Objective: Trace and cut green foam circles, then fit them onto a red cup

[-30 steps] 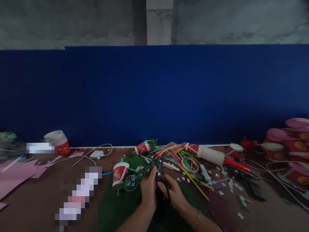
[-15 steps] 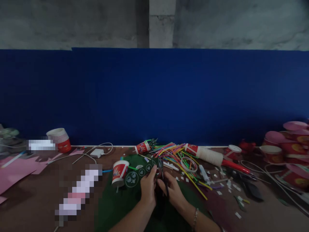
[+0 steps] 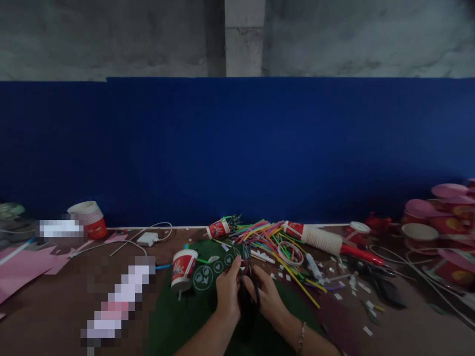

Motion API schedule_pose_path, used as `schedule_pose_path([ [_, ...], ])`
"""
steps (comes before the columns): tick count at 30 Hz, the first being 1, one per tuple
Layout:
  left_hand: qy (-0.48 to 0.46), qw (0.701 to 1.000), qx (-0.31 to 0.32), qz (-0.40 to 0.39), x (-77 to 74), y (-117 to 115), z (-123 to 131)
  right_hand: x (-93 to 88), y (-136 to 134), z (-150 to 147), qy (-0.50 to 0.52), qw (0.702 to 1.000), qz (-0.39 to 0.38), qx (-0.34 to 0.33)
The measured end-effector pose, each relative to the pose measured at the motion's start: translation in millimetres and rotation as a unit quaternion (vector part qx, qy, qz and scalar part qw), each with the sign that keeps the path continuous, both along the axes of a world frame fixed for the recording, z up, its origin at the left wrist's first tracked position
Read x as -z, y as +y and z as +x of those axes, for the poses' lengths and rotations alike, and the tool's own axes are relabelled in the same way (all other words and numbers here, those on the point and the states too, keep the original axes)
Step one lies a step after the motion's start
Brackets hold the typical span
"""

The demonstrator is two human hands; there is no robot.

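My left hand (image 3: 227,294) pinches a dark green strip (image 3: 204,278) between thumb and fingers. White outlined circles with a heart and other small shapes are drawn along it. Facing it, my right hand (image 3: 270,299) is closed around the dark handles of a pair of scissors (image 3: 257,291), blades pointing away from me beside my left thumb. Whether the blades touch the strip is too dark to tell. Beneath both hands spreads a green sheet (image 3: 178,326). A red and white paper cup (image 3: 183,269) with a straw through it stands left of the strip.
Colourful straws (image 3: 260,232) lie heaped beyond my hands, near a tape roll (image 3: 290,253) and a toppled stack of paper cups (image 3: 322,239). White scraps (image 3: 337,296) litter the right side. Red cups with pink discs (image 3: 451,225) stand far right; pink paper (image 3: 24,267) lies left.
The view has shifted slightly, so the scene sits a little lower and further left. Both hands keep nearly the same pose, the scissors still in the right one.
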State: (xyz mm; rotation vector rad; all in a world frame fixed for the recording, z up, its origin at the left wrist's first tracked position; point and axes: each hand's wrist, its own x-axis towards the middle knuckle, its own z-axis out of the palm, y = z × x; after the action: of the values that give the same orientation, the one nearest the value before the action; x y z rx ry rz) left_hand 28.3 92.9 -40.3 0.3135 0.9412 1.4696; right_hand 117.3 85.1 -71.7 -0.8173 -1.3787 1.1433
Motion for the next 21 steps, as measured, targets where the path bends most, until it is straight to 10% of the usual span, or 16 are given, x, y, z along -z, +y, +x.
schedule_pose_path([
  [21, 0.050, 0.998, -0.001, 0.034, -2.5, 3.6, -5.5, -0.2, 1.0, 1.1, -0.004, 1.000, -0.023, 0.016],
])
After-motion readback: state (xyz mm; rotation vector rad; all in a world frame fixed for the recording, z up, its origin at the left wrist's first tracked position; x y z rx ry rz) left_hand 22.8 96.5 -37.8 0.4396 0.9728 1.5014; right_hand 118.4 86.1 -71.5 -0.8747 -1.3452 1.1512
